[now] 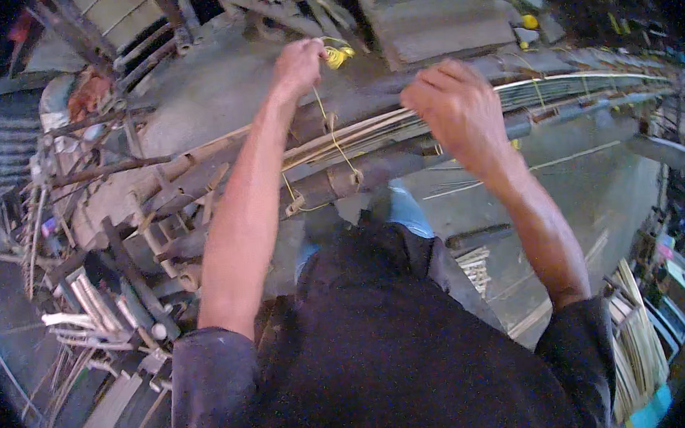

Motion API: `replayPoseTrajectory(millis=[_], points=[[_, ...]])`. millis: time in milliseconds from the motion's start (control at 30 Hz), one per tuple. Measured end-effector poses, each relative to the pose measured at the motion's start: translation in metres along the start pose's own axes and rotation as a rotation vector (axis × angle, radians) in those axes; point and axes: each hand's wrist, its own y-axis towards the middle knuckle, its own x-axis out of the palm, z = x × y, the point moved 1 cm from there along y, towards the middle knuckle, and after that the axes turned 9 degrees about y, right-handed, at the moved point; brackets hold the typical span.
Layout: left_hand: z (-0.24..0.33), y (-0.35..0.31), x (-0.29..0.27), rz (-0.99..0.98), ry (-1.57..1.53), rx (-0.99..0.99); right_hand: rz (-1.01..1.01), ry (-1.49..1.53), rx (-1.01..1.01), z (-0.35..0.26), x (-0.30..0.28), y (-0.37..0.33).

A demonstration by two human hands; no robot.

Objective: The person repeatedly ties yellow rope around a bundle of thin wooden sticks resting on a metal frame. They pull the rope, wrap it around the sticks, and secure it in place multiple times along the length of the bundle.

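Note:
My left hand is raised over the far side of a long pole frame, its fingers closed on a small bundle of yellow cord. From that bundle a strand drops to a wooden peg on the frame. My right hand hovers farther right above the frame, its fingers curled together and slightly blurred. Whether it pinches anything is hidden. Beneath both hands, long thin strips run lengthwise between two thick poles. Yellow cord also loops around pegs on the near pole.
Cut wooden pieces are piled at the left. Thin poles jut out beside the frame's left end. Light boards lie at the far side, near a yellow round object. Bundled long strips stand at the lower right.

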Motion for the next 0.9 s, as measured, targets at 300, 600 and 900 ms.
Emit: replayPoseTrajectory(millis=[300,600,900], points=[[0.048,0.007,-0.033,0.07,0.065,0.439,-0.234,-0.322,-0.002,0.01,0.003,-0.003],[0.067,-0.065,-0.06,0.075,0.142,0.44,-0.298,-0.227,-0.067,0.026,0.031,-0.019],[-0.007,-0.207,-0.092,0.096,0.231,-0.138,-0.642,1.454,0.608,-0.1,0.099,-0.107]])
